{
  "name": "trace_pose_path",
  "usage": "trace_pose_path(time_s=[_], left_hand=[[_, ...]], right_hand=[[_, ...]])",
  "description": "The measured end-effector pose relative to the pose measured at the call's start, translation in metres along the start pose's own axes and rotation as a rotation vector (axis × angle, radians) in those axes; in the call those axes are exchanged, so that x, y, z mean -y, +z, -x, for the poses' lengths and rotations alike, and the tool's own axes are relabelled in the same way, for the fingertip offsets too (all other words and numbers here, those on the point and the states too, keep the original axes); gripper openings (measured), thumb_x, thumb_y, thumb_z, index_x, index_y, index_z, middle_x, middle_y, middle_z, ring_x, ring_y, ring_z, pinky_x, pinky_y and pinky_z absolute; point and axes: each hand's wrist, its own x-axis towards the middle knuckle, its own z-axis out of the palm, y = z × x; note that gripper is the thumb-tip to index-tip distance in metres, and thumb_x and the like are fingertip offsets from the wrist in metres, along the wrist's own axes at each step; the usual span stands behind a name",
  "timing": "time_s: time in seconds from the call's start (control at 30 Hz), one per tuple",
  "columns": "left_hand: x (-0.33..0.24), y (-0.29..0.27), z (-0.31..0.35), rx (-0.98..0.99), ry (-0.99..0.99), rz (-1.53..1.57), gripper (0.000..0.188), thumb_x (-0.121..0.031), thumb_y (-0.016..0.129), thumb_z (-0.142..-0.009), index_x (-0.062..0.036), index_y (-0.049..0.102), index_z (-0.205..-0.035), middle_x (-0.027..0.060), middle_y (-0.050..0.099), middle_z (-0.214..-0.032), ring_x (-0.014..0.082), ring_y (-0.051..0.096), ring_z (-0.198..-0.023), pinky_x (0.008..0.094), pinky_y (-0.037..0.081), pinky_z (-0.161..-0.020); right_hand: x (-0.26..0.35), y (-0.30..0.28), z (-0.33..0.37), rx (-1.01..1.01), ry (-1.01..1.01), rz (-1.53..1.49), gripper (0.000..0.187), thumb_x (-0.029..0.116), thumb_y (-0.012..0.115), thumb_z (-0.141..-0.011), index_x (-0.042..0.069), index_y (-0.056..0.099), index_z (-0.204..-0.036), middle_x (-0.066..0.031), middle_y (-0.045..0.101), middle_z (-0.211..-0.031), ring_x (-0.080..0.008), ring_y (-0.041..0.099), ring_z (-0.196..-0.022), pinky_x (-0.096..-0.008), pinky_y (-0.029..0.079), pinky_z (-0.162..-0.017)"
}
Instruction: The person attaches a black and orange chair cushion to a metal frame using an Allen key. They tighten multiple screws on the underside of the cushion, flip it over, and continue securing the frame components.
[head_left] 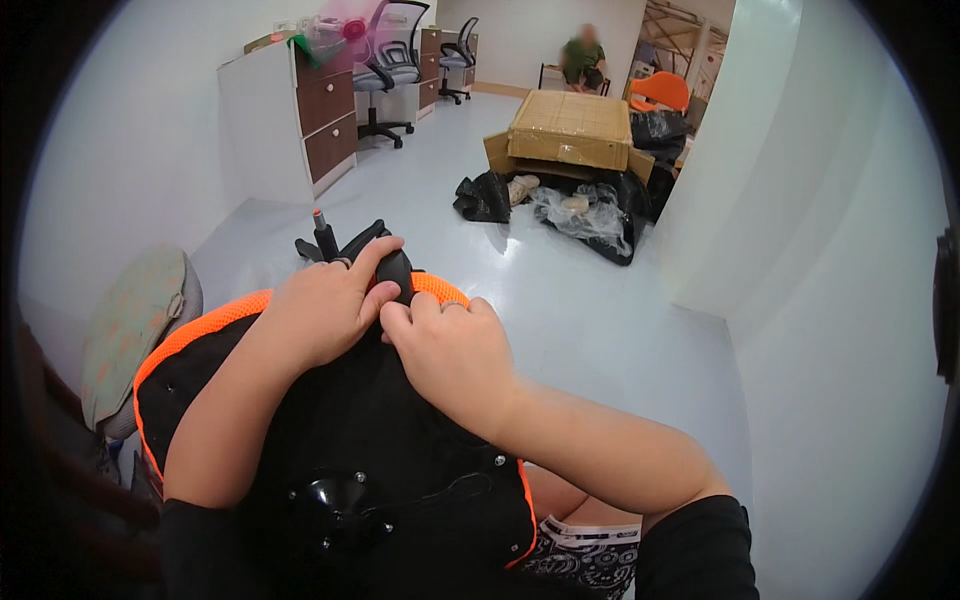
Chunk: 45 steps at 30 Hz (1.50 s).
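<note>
Across my lap lies a black chair part point(330, 420), a broad panel with an orange mesh edge, several screws and a round glossy black cap. At its far edge my left hand point(325, 305) grips a rounded black piece point(396, 272) between thumb and forefinger. My right hand point(448, 345) is closed beside it, fingers curled against the panel's edge near the same piece. What its fingertips pinch is hidden. Just beyond my left hand, a black cylinder point(325, 238) with a grey, orange-tipped rod stands up next to other black parts.
An opened cardboard box point(570, 128) stands ahead, with black bags and clear plastic wrap point(585, 215) before it. Drawer cabinets point(327, 110) and office chairs point(388, 75) line the left. A round patterned cushion point(135, 335) is at my left. A person point(584, 60) sits far back.
</note>
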Motion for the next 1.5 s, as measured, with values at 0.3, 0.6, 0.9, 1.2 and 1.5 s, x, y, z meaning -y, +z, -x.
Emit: trace_pose_path(time_s=[0.3, 0.6, 0.9, 1.2, 1.5], left_hand=[[-0.003, 0.0, 0.002, 0.013, -0.01, -0.009, 0.044, -0.032, 0.043, -0.094, -0.0195, 0.034, -0.135, 0.0198, 0.062, -0.079, 0.0384, 0.06, -0.08, 0.0472, 0.044, -0.069], [0.008, 0.01, 0.002, -0.049, 0.006, -0.045, 0.043, -0.04, 0.04, -0.095, -0.0212, 0.036, -0.134, 0.0165, 0.064, -0.079, 0.0351, 0.062, -0.078, 0.0429, 0.047, -0.069], [0.011, 0.009, 0.003, -0.063, 0.001, -0.071, 0.044, -0.043, 0.04, -0.095, -0.0224, 0.038, -0.133, 0.0142, 0.065, -0.079, 0.031, 0.065, -0.079, 0.0399, 0.049, -0.068], [0.013, 0.009, 0.003, -0.093, 0.018, -0.085, 0.044, -0.044, 0.04, -0.095, -0.023, 0.036, -0.134, 0.0135, 0.066, -0.079, 0.0311, 0.065, -0.076, 0.0399, 0.05, -0.067], [0.012, 0.01, 0.001, -0.066, 0.034, -0.105, 0.044, -0.044, 0.039, -0.096, -0.0239, 0.035, -0.135, 0.0142, 0.066, -0.082, 0.0306, 0.065, -0.078, 0.0396, 0.05, -0.067]], right_hand=[[-0.001, 0.005, 0.001, 0.073, 0.078, -0.087, 0.036, 0.045, 0.059, -0.083, 0.011, 0.057, -0.075, -0.0026, 0.056, -0.06, -0.0196, 0.057, -0.05, -0.034, 0.042, -0.052], [-0.008, 0.012, -0.001, 0.111, -0.008, 0.019, 0.037, 0.051, 0.063, -0.077, 0.014, 0.059, -0.08, -0.0032, 0.055, -0.063, -0.0205, 0.058, -0.05, -0.0362, 0.039, -0.053], [-0.004, 0.009, -0.004, 0.03, -0.041, -0.035, 0.033, 0.046, 0.063, -0.08, 0.014, 0.059, -0.078, -0.0036, 0.056, -0.065, -0.0208, 0.059, -0.052, -0.0343, 0.037, -0.05], [-0.006, -0.004, -0.008, 0.117, 0.006, -0.011, 0.018, 0.033, 0.063, -0.081, 0.017, 0.058, -0.086, -0.0024, 0.058, -0.067, -0.0202, 0.06, -0.053, -0.0334, 0.038, -0.049], [-0.002, 0.0, -0.009, 0.079, -0.041, -0.018, 0.018, 0.027, 0.063, -0.079, 0.016, 0.054, -0.089, -0.0018, 0.056, -0.064, -0.0209, 0.059, -0.053, -0.0344, 0.04, -0.049]])
